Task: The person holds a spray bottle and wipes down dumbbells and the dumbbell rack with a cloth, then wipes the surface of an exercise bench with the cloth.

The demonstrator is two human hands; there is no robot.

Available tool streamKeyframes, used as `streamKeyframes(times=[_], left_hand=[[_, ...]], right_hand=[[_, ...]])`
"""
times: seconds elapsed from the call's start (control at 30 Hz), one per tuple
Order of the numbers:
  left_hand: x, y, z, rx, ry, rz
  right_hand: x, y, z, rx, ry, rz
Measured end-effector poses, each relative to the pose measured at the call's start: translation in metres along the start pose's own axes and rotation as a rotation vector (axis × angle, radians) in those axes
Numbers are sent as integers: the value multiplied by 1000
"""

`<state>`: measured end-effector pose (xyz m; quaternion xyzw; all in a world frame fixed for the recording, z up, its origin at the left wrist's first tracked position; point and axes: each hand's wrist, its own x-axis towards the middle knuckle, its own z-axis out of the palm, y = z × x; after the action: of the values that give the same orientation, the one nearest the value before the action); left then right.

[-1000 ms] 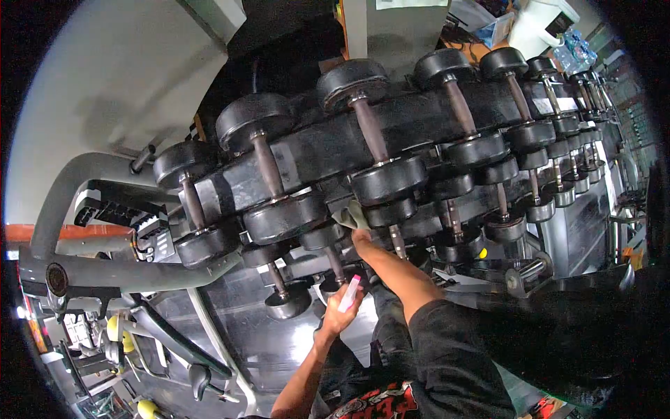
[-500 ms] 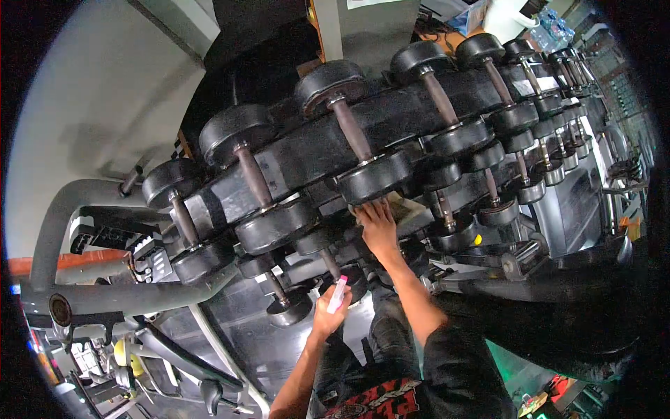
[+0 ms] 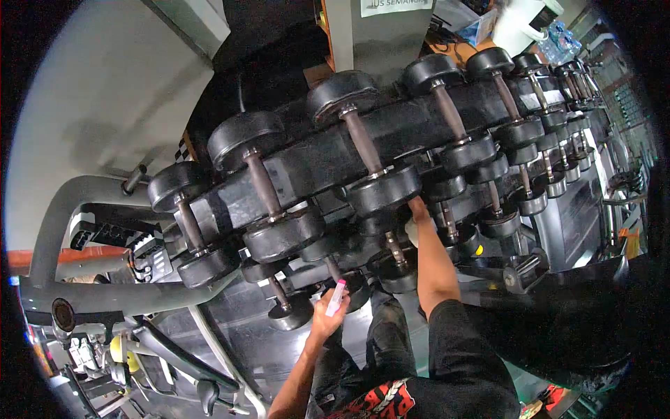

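Observation:
In my left hand (image 3: 328, 314) is a slim, pale bottle (image 3: 337, 297) with a pink cap, held upright below the lower row of dumbbells. My right hand (image 3: 419, 209) reaches in between the two tiers of the rack, under the front head of a large black dumbbell (image 3: 384, 190). That head hides most of its fingers. A pale cloth (image 3: 412, 232) shows beside this hand and hangs down from it. Just below and to the left of it, a smaller dumbbell (image 3: 395, 250) rests on the lower tier.
Black round-headed dumbbells line the upper tier of the rack (image 3: 296, 164), with smaller ones below. A grey machine frame (image 3: 125, 297) stands at the left. Water bottles (image 3: 558, 43) and a white bucket (image 3: 520, 26) sit behind on the right.
My right hand has moved right and deeper under the large dumbbell, taking the cloth along. A lower dumbbell it covered now shows. My left hand still holds the bottle in nearly the same place.

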<state>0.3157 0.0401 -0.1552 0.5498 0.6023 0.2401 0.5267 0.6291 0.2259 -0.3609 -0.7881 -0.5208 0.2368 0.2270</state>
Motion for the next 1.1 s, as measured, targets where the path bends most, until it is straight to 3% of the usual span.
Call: streamKeyframes(times=[0.23, 0.3, 0.33, 0.37, 0.43, 0.47, 0.63, 0.67, 0.73, 0.87, 0.97, 1.1], left_hand=[[-1, -9, 6, 123, -11, 12], [-2, -3, 5, 59, -34, -73], [-2, -3, 6, 35, -17, -78], [-1, -2, 6, 32, -12, -81], [2, 2, 7, 82, 22, -20], [4, 3, 9, 79, 26, -24], [17, 7, 18, 121, 42, 124], [18, 8, 21, 120, 45, 122], [19, 11, 23, 66, 30, 89], [16, 16, 26, 35, 62, 134], [12, 13, 26, 37, 50, 140], [6, 12, 17, 71, 52, 133]], right_hand=[[-8, 15, 11, 9, 163, -226], [-14, 8, 4, 18, 207, -291], [-23, 3, -8, -109, 232, -493], [-23, -18, -29, -108, 228, -498], [-16, -54, -62, -124, -499, -153], [0, 6, -9, -180, -121, -258], [25, 2, 7, -63, -203, -312], [64, -33, 24, -33, -223, -322], [60, -35, 29, 30, -258, -337], [61, -13, 24, 149, -325, -377], [36, 41, -4, 245, -383, -404], [42, 43, 6, 375, -461, -433]])
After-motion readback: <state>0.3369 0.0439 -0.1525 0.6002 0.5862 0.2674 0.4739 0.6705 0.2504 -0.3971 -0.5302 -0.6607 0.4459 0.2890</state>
